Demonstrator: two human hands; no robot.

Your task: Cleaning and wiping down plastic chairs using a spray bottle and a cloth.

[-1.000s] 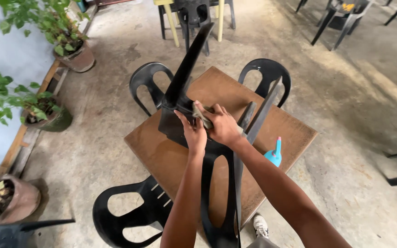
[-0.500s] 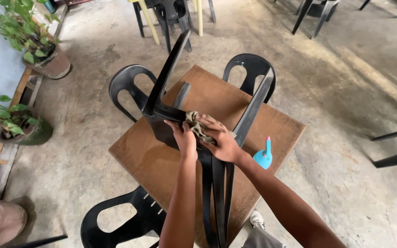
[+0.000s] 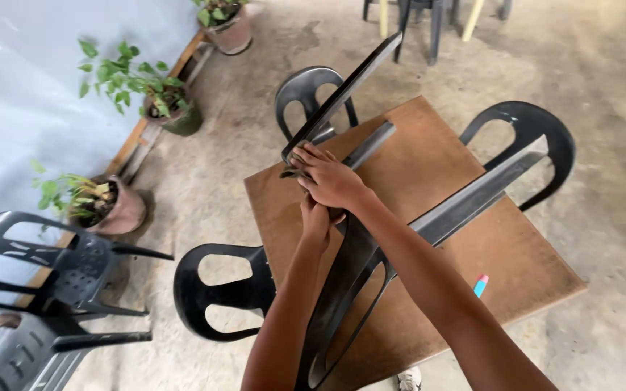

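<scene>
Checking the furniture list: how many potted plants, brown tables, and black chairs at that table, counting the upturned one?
Potted plants: 3
Brown table: 1
Black chairs standing at it: 3
Upturned chair: 1
Total: 8

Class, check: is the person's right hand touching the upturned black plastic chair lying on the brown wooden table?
Touching. The head view shows the right hand pressed on the black plastic chair.

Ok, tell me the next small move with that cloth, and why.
Probably slide the right hand and its cloth up along the raised leg. The cloth is bunched at the leg's base, and the left hand lies against the upturned black chair on the table.
</scene>
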